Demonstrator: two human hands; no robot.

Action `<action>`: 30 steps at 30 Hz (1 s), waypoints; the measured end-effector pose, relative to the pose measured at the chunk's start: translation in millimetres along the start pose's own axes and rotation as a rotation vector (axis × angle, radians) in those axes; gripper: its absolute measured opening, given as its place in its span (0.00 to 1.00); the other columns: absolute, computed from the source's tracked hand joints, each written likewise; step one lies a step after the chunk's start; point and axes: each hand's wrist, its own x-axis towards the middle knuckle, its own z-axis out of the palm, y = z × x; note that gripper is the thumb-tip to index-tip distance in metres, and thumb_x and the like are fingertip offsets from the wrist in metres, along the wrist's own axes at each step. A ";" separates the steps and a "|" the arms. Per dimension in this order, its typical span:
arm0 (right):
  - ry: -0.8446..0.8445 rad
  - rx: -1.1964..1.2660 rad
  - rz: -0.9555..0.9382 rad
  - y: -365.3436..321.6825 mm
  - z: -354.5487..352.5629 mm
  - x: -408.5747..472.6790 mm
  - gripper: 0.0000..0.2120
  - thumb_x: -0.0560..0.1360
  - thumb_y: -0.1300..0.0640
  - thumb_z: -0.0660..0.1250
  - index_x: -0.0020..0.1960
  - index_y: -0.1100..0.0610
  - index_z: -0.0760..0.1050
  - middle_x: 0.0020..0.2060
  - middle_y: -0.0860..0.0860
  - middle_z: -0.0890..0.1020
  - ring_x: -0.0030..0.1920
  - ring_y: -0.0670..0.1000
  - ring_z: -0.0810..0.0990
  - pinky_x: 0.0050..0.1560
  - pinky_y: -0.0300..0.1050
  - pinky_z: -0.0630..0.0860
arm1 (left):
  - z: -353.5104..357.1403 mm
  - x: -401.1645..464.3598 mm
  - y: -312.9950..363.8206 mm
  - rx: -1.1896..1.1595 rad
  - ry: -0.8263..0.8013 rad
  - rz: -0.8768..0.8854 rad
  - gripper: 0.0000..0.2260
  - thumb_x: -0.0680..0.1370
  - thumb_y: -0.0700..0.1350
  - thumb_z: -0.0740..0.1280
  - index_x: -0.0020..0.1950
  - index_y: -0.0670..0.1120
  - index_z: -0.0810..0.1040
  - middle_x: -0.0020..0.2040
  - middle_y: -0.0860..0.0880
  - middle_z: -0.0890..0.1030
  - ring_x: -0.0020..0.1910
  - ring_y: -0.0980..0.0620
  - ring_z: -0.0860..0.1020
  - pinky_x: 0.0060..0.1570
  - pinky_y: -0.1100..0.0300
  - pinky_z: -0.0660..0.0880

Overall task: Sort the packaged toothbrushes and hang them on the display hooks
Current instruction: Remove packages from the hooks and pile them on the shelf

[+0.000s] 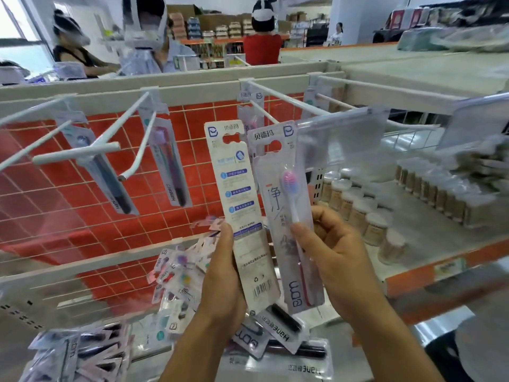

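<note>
My left hand [223,271] grips a toothbrush pack [239,194] held upright with its white printed back toward me. My right hand [330,252] pinches a second pack [278,205] beside it, front side showing a pink-bristled brush. Both packs stand in front of the white display hooks [278,95] on the top rail. A pink pack [249,117] hangs on the centre hook. Two dark-brush packs [165,161] hang on the left hooks [82,153]. Loose packs [179,277] lie piled below my hands.
A red wire-grid panel [82,202] backs the hooks. Rows of small jars [358,210] fill the shelf at right. More packs [71,351] lie at lower left. Several people stand beyond the rack, one in a red top [261,48].
</note>
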 end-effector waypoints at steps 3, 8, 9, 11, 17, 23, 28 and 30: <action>0.006 0.056 -0.036 0.5 -2.2 -2.8 0.09 0.68 0.56 0.66 0.47 0.58 0.77 0.38 0.48 0.85 0.39 0.46 0.84 0.38 0.38 0.79 | 0.7 -0.6 -1.3 0.051 -0.013 0.012 0.25 0.74 0.61 0.51 0.62 0.53 0.76 0.56 0.47 0.84 0.56 0.48 0.81 0.59 0.44 0.74; 0.029 0.023 -0.145 2.0 -3.9 -7.4 0.04 0.72 0.58 0.67 0.46 0.58 0.76 0.38 0.47 0.84 0.39 0.45 0.83 0.37 0.36 0.79 | -1.1 -1.9 -4.7 0.108 -0.009 0.017 0.24 0.74 0.63 0.52 0.60 0.57 0.79 0.57 0.49 0.83 0.59 0.49 0.80 0.63 0.40 0.71; 0.040 0.028 -0.158 2.6 -4.0 -8.1 0.05 0.72 0.58 0.66 0.46 0.58 0.76 0.38 0.47 0.84 0.39 0.45 0.83 0.38 0.36 0.79 | -0.8 -2.2 -5.3 0.109 -0.013 0.011 0.23 0.74 0.63 0.51 0.56 0.59 0.81 0.57 0.49 0.83 0.59 0.49 0.80 0.63 0.39 0.71; 0.065 0.029 -0.170 4.3 -4.5 -9.0 0.06 0.71 0.58 0.66 0.47 0.59 0.76 0.38 0.47 0.83 0.39 0.45 0.83 0.38 0.37 0.79 | -1.6 -2.7 -6.4 0.112 -0.019 0.005 0.21 0.74 0.64 0.52 0.53 0.61 0.82 0.57 0.50 0.83 0.60 0.49 0.80 0.64 0.39 0.70; 0.144 0.020 -0.187 5.8 -4.2 -9.4 0.07 0.73 0.56 0.68 0.47 0.60 0.75 0.38 0.47 0.84 0.39 0.46 0.83 0.38 0.36 0.79 | -3.7 -2.1 -9.5 0.153 -0.015 0.033 0.29 0.70 0.67 0.58 0.65 0.54 0.74 0.57 0.46 0.82 0.59 0.48 0.80 0.63 0.41 0.71; 0.130 -0.034 -0.175 6.1 -5.6 -5.2 0.08 0.71 0.55 0.65 0.47 0.58 0.76 0.40 0.49 0.83 0.41 0.48 0.83 0.40 0.39 0.80 | -1.4 0.4 -10.5 0.147 -0.026 0.036 0.27 0.70 0.65 0.58 0.65 0.56 0.74 0.58 0.49 0.82 0.59 0.49 0.80 0.62 0.43 0.72; 0.156 -0.021 -0.174 7.5 -5.4 -3.8 0.08 0.72 0.53 0.66 0.46 0.57 0.77 0.40 0.50 0.84 0.41 0.49 0.83 0.40 0.39 0.80 | -1.0 2.8 -8.7 0.129 -0.010 0.035 0.25 0.73 0.63 0.57 0.66 0.54 0.74 0.57 0.48 0.83 0.58 0.49 0.80 0.61 0.44 0.73; 0.170 -0.036 -0.177 9.8 -5.6 -3.5 0.06 0.73 0.52 0.67 0.44 0.55 0.78 0.40 0.51 0.84 0.41 0.50 0.83 0.40 0.40 0.80 | -1.3 3.8 -8.3 0.129 -0.009 0.038 0.25 0.73 0.63 0.57 0.65 0.53 0.74 0.56 0.48 0.83 0.57 0.49 0.81 0.59 0.46 0.74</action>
